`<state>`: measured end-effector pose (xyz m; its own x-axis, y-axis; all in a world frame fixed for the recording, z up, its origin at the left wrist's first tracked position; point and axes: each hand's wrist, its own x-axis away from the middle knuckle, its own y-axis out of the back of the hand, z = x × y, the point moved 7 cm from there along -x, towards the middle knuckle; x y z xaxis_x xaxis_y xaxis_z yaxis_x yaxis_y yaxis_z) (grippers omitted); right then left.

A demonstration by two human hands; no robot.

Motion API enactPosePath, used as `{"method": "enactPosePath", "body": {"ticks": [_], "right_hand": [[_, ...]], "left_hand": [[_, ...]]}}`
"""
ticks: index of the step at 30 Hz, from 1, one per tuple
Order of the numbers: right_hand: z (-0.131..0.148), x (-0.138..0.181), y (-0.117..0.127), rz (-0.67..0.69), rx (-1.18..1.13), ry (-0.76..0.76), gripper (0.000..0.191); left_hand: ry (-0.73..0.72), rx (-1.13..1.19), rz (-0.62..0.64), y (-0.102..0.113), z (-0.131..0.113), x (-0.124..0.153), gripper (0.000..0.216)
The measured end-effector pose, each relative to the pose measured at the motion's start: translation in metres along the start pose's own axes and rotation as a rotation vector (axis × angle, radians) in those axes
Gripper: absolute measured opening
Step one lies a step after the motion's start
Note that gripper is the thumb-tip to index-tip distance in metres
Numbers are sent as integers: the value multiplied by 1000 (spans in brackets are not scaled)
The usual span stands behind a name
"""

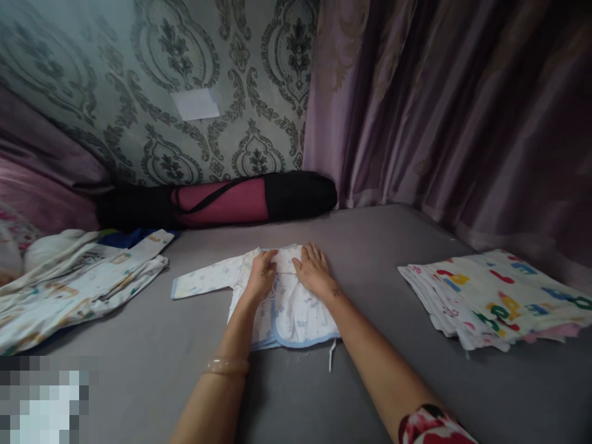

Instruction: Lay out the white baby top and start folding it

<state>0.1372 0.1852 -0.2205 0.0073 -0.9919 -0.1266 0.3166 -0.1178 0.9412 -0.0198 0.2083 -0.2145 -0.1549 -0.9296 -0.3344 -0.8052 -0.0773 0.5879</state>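
A small white baby shirt (300,324) with pale blue print and blue trim lies front up on the grey bed sheet. Its left-hand sleeve (206,277) stretches out flat to the left, while the other sleeve is not seen spread out on the right. Near the left shoulder, my left hand (263,275) has its fingers bent and closed on the cloth. My right hand (317,269) rests flat on the upper right of the shirt, fingers stretched out and thumb apart. A thin white tie (332,354) hangs from the lower right hem.
Stacked printed cloths (504,296) lie on the right. Loose patterned baby clothes (87,280) are heaped on the left. A long pink and black bag (226,200) lies against the papered wall, with a purple curtain (393,105) beside it. The lower left corner is pixelated.
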Motion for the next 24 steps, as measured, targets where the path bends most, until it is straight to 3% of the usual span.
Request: {"method": "enactPosePath", "body": {"ticks": [10,15,20,24], "right_hand": [[1,5,0,-50,17,12,70],[1,2,-2,-48,57,6,69],[0,-5,-6,97,114,-47,70],[0,-10,-3,211,128,-84,71]], "left_hand": [[-20,-361,62,-13,9,5,49],[99,-289,46,-5,7,4,38],[299,-32,138,20,9,9,40],[440,-102,-15,72,23,25,40]]}}
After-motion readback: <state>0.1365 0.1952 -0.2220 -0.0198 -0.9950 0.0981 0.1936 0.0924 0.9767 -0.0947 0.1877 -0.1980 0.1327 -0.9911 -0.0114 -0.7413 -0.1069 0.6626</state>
